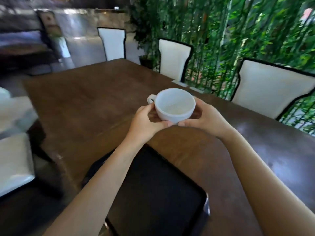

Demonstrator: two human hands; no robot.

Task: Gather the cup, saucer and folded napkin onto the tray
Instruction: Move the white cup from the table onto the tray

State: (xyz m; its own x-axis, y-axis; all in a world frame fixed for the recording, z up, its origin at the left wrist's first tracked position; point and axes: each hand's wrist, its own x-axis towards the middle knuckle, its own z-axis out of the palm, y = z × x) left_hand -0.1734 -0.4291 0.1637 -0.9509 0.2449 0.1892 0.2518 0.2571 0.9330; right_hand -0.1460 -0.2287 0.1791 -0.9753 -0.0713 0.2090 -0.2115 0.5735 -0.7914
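Note:
A white cup (pixel 174 104), empty and upright with its handle pointing left, is held over the brown table between both hands. My left hand (pixel 146 122) cups its left side and underside. My right hand (pixel 204 119) cups its right side, and the fingertips of both hands nearly meet under the cup. The black tray (pixel 158 198) lies on the table below my forearms, near the front edge, with nothing on the part I can see. I see no saucer and no napkin beyond doubt; a pale flat thing (pixel 179 83) lies at the table's far edge, too blurred to name.
The dark wooden table (pixel 88 99) stretches away from me. White chairs with black trim stand along its far side (pixel 174 59), right side (pixel 272 89) and left side (pixel 15 160). A wall of green leaves (pixel 238 31) rises behind the right chairs.

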